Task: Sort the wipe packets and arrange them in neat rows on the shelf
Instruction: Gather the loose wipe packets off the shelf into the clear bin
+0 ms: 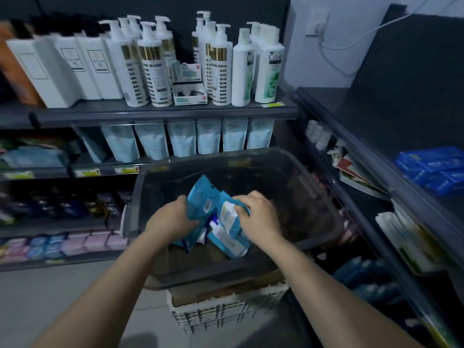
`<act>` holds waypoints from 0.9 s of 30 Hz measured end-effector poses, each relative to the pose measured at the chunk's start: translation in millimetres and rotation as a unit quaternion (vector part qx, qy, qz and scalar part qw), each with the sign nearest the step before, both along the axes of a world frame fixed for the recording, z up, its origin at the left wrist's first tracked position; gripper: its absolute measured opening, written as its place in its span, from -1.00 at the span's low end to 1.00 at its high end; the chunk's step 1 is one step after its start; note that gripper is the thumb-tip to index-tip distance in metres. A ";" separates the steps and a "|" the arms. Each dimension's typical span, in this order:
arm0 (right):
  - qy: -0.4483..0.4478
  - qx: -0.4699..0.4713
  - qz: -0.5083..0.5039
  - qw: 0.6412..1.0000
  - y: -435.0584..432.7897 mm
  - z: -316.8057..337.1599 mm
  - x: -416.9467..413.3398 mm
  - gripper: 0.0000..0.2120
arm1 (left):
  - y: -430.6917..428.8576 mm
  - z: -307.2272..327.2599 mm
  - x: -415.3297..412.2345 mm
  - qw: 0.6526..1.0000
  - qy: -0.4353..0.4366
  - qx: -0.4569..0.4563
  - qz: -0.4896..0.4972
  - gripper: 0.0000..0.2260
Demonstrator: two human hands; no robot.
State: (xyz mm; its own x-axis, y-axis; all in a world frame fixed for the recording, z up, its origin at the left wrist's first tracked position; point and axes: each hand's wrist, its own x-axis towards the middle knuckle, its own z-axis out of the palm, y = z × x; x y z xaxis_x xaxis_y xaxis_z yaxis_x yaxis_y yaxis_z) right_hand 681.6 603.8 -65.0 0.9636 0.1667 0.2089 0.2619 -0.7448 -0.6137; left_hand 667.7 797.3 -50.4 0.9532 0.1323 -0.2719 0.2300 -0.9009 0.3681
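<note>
Both hands, left hand [173, 217] and right hand [258, 217], are gripping wipe packets [200, 199] with curled fingers inside the bin [301, 177] at frame centre; shelving is hardly begun.

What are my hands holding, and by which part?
Left hand grips a blue wipe packet by its left edge; right hand pinches a second packet at its top edge.

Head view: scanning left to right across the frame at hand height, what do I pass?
Pink and blue packs on the low left shelf → left hand → blue wipe packet it grips → blue-and-white wipe packet → right hand gripping it → right wall of the smoky translucent plastic bin → dark blue wrapped packs on the right shelf.
</note>
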 end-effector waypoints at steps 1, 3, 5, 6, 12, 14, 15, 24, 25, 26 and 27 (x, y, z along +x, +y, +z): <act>0.033 -0.021 0.021 0.999 6.3 -7.3 5.3 -0.73 | 5.1 -8.3 4.1 0.999 0.031 0.024 -0.026 -0.63; 0.119 -0.085 0.077 0.986 17.2 -22.5 14.7 -0.66 | 12.1 -28.2 11.2 0.992 0.077 0.068 -0.074 -0.56; 0.219 -0.211 0.148 0.941 22.0 -35.6 22.1 -0.50 | 14.2 -46.0 15.5 0.983 0.107 0.114 -0.101 -0.55; 0.257 -0.268 0.171 0.913 22.3 -40.3 25.3 -0.44 | 13.9 -52.2 17.1 0.978 0.120 0.134 -0.110 -0.57; 0.324 -0.364 0.161 0.858 -2.8 -55.5 29.5 -0.44 | 1.3 -75.7 26.9 0.955 0.163 0.175 -0.178 -0.61; 0.313 -0.356 0.151 0.867 -8.9 -55.5 27.5 -0.44 | -2.2 -82.5 29.0 0.949 0.163 0.189 -0.193 -0.62; 0.299 -0.354 0.147 0.874 -8.8 -54.6 27.9 -0.45 | -2.3 -83.6 28.7 0.948 0.162 0.193 -0.194 -0.63; 0.204 -0.284 0.070 0.934 -30.3 -17.3 21.3 -0.56 | -34.3 -71.3 47.8 0.945 0.046 0.212 -0.244 -0.73; 0.181 -0.277 0.052 0.942 -39.1 -12.5 17.4 -0.58 | -43.6 -65.2 49.6 0.944 0.031 0.216 -0.246 -0.73; 0.160 -0.271 0.035 0.949 -48.0 -6.9 13.4 -0.61 | -52.4 -59.7 52.2 0.944 0.019 0.214 -0.250 -0.73; 0.140 -0.268 0.020 0.953 -57.8 -1.2 8.6 -0.63 | -62.4 -52.4 54.1 0.944 0.000 0.208 -0.256 -0.75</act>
State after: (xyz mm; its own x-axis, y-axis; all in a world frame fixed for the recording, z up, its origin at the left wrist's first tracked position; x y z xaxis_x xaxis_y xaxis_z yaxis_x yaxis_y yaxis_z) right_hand 690.2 546.0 -66.2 0.9600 0.2145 -0.1800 0.1781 -0.9638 -0.1986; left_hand 721.8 734.9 -102.8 0.9211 -0.2502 -0.2981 -0.2744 -0.9607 -0.0416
